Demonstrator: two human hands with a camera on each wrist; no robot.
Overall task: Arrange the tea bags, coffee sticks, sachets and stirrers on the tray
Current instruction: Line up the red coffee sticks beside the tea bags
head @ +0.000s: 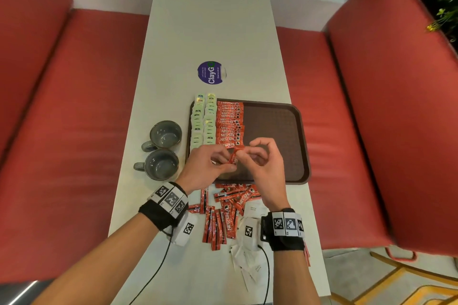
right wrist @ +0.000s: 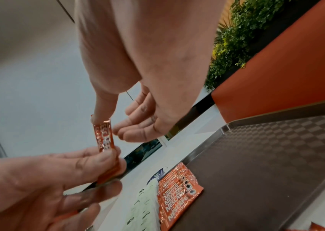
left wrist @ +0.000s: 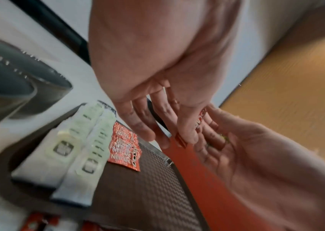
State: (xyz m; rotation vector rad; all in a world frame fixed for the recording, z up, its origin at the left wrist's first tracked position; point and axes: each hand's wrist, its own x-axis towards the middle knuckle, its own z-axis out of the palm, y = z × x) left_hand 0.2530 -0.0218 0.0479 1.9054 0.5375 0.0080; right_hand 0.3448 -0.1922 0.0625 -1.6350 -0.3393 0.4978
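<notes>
Both hands hover over the near edge of the brown tray [head: 272,131], sharing one red coffee stick [head: 233,157]. My left hand [head: 229,161] pinches its lower end between thumb and fingers. Around its upper end, my right hand [head: 241,151] closes thumb and fingertips. The right wrist view shows the stick [right wrist: 105,139] upright between the left hand [right wrist: 108,159] and the right hand [right wrist: 108,123]. On the tray's left side lie two columns of pale green tea bags [head: 203,121], then a column of coffee sticks [head: 230,124]. Loose coffee sticks [head: 228,213] and white sachets [head: 250,255] lie on the table below my wrists.
Two grey cups [head: 165,134] [head: 161,164] stand left of the tray. A purple round sticker [head: 209,72] sits on the white table [head: 210,20] beyond it. The tray's right half shows bare brown surface. Red benches [head: 74,119] flank the table.
</notes>
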